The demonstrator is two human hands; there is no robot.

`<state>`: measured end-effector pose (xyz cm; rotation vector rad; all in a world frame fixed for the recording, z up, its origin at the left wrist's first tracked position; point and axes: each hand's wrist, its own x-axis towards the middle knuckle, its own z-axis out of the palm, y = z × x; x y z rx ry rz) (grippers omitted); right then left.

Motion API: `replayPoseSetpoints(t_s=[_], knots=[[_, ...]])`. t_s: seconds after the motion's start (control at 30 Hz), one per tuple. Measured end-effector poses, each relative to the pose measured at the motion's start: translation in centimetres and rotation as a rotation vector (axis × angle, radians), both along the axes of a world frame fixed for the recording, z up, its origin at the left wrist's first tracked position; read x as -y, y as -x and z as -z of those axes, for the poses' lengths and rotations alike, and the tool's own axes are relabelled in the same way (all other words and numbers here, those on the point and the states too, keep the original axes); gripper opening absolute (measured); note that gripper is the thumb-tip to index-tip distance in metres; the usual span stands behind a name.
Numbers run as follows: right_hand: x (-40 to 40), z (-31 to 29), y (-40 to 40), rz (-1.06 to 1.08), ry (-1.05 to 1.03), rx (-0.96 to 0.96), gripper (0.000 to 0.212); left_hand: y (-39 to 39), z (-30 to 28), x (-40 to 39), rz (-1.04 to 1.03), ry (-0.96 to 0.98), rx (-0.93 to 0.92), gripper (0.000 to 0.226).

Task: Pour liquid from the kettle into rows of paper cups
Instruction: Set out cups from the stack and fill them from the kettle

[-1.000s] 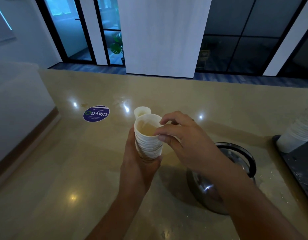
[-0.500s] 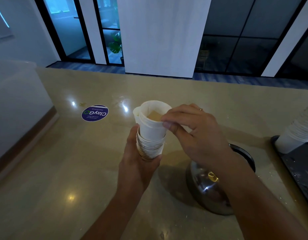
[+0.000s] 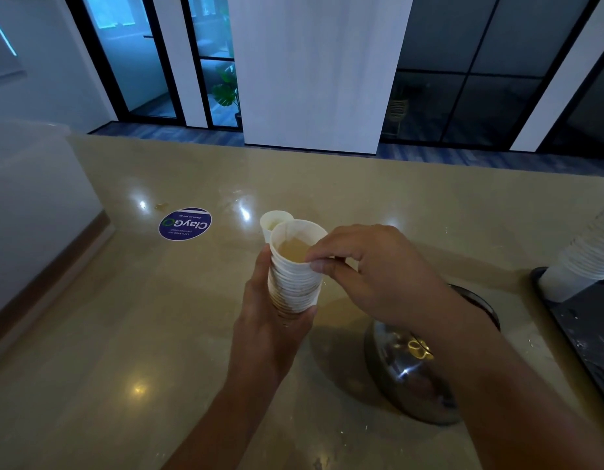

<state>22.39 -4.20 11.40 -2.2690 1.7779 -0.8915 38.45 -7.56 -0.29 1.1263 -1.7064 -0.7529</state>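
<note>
A stack of paper cups (image 3: 295,276) is being held upright above the counter (image 3: 124,334), its lower half wrapped by the curled fingers and thumb of the left hand (image 3: 270,320) — the stained bottom edges are being cradled against the palm. The rim of the top cup, in which a brownish liquid is showing, is being pinched on its right side between the thumb and forefinger of the right hand (image 3: 368,269). Just behind the stack, a single paper cup (image 3: 273,222) is being left standing on the counter. The steel kettle (image 3: 412,368) is being partly hidden under the right forearm — low and to the right of the stack, untouched. A blue round sticker (image 3: 185,223) is lying farther left, and a second cup stack (image 3: 585,259) is leaning at the right edge.
</note>
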Motion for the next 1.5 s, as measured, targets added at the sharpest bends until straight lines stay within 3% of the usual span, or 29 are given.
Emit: replayPoseSetpoints(t_s=[0.3, 0.53, 0.63, 0.8, 1.27, 1.5], knots=[[0.4, -2.8, 0.7, 0.097, 0.228, 0.189, 0.016, -0.4, -0.3, 0.5, -0.034, -0.024, -0.009, 0.112], [1.1, -2.7, 0.7, 0.042, 0.085, 0.184, 0.014, 0.0, 0.0, 0.7, -0.023, 0.025, -0.004, 0.115], [0.9, -2.6, 0.4, 0.040, 0.037, 0.196, 0.017, -0.1, 0.1, 0.5, -0.049, 0.166, -0.004, 0.119], [0.7, -2.9, -0.2, 0.054, -0.052, 0.146, 0.021, -0.4, -2.0, 0.9, -0.053, 0.525, 0.014, 0.091], [0.5, -4.0, -1.3, 0.022, -0.110, -0.043, 0.025, -0.5, -4.1, 2.3, -0.021, 0.390, -0.008, 0.074], [0.5, -3.6, -1.8, 0.031, -0.063, -0.031, 0.022, -0.1, -4.7, 2.8, -0.022, 0.375, -0.036, 0.061]])
